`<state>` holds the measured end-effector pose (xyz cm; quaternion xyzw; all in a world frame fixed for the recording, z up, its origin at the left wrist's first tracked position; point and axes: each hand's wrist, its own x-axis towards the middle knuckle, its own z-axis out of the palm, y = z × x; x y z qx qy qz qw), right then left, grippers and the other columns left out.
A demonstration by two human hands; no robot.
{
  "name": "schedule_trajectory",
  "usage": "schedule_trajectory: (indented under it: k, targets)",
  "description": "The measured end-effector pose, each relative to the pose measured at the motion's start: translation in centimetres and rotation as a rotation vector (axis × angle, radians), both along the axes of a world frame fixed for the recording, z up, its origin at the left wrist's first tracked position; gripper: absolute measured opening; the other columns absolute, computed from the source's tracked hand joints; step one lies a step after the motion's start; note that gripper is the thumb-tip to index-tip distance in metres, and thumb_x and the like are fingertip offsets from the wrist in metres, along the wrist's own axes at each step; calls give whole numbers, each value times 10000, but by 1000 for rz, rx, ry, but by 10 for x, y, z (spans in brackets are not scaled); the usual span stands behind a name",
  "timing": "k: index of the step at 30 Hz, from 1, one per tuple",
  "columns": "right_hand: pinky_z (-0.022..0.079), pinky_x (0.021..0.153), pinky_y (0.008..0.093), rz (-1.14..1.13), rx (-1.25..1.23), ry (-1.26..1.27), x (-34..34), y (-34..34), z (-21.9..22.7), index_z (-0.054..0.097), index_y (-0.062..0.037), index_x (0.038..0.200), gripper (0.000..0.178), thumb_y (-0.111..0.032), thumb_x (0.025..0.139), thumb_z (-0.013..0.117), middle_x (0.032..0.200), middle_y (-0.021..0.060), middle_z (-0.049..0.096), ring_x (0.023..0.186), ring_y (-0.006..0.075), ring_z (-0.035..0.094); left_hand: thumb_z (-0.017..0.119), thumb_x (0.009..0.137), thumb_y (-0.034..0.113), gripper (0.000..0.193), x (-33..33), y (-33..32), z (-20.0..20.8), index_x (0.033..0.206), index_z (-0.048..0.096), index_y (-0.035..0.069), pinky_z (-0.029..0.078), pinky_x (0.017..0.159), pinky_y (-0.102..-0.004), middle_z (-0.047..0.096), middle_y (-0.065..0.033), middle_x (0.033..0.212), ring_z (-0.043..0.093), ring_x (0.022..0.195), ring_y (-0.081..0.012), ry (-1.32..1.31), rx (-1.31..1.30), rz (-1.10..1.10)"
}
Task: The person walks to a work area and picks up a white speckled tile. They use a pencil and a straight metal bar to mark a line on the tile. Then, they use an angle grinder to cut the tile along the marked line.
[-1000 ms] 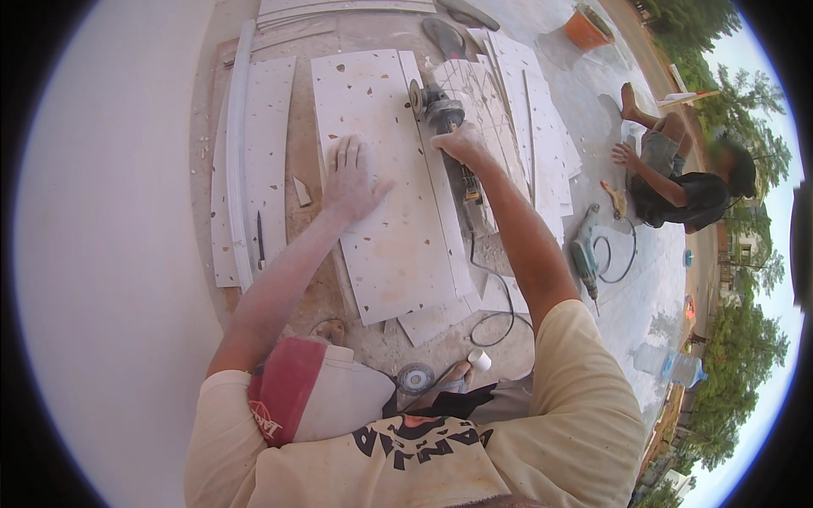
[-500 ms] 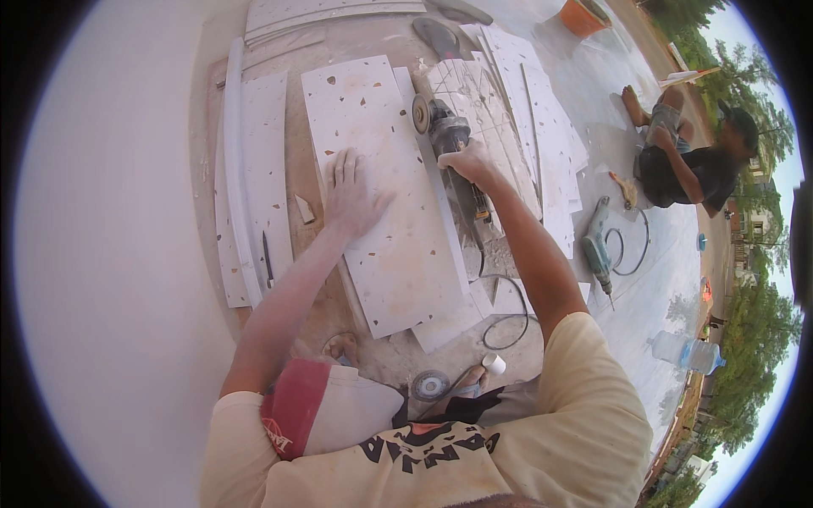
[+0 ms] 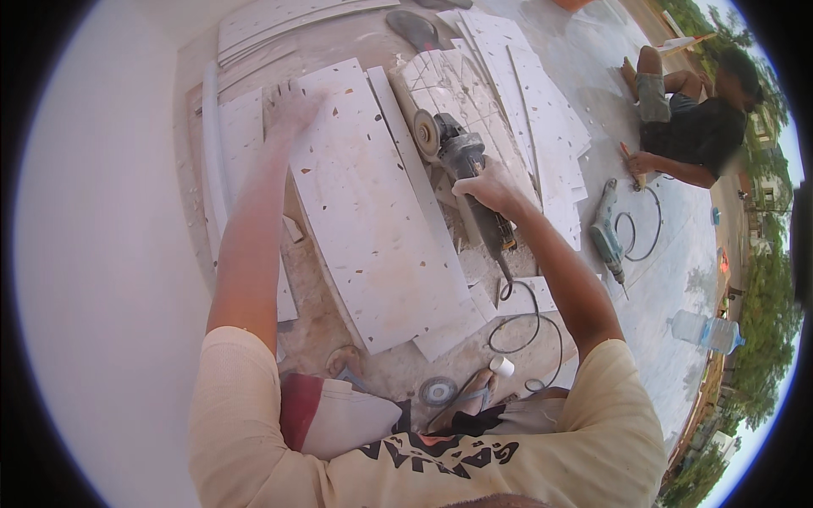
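A white speckled slab (image 3: 364, 212) lies in front of me on more slabs. My left hand (image 3: 292, 112) is at its far left corner, with the fingers stretched out and apart; whether it presses on the slab I cannot tell. In my right hand (image 3: 491, 188) is a dusty angle grinder (image 3: 464, 152), gripped round its body. The grinder's disc (image 3: 426, 134) points away from me, above the slab's right side and beside a scored, dusty block (image 3: 461, 85). From its rear a black cord (image 3: 529, 292) loops down to the floor.
More slabs (image 3: 542, 127) are stacked at the right, and others (image 3: 279, 25) lie at the far left by a white wall (image 3: 102, 254). A drill (image 3: 606, 229) and a water bottle (image 3: 707, 330) are farther right. Another person (image 3: 699, 127) sits there. A loose disc (image 3: 438, 391) lies near my feet.
My left hand has moved from the slab's middle to its far left corner. My right hand still holds the grinder, now slightly nearer and farther right. The other person's arm has lowered toward the floor.
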<state>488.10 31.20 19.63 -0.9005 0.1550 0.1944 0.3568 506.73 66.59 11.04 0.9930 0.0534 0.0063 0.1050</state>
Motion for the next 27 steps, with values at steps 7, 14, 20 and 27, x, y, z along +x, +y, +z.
schedule_trajectory:
  k: [7,14,20,27]
  targets:
    - [558,848,385,-34,41,96,-32,-21,2,533,160,1264,843,-307,606,776,1060,279,686,980,343,693,601,855,630,819,52,-20,-17,1467,523,91,228,1199,-548,518,-183,1493,417,1438,-350,70,-92,8]
    - [551,851,382,27,-12,66,-50,-26,11,520,146,1284,841,-305,620,772,1046,263,685,968,330,689,673,785,664,828,24,18,-1,1382,609,93,391,1083,-513,617,-187,1365,549,1289,-348,49,-136,-24]
    - [548,879,393,42,22,85,-80,-32,47,500,142,1314,850,-294,635,767,1066,274,683,978,340,691,759,753,602,681,-21,20,47,1184,728,77,496,951,-403,735,-156,1103,695,1047,-296,-99,-350,48]
    - [541,863,375,1,57,-81,-130,-40,61,513,121,1301,845,-310,636,805,1058,244,684,956,302,684,835,730,551,577,-91,-18,156,1014,732,60,526,859,-368,740,-101,979,701,925,-218,-273,-401,-93]
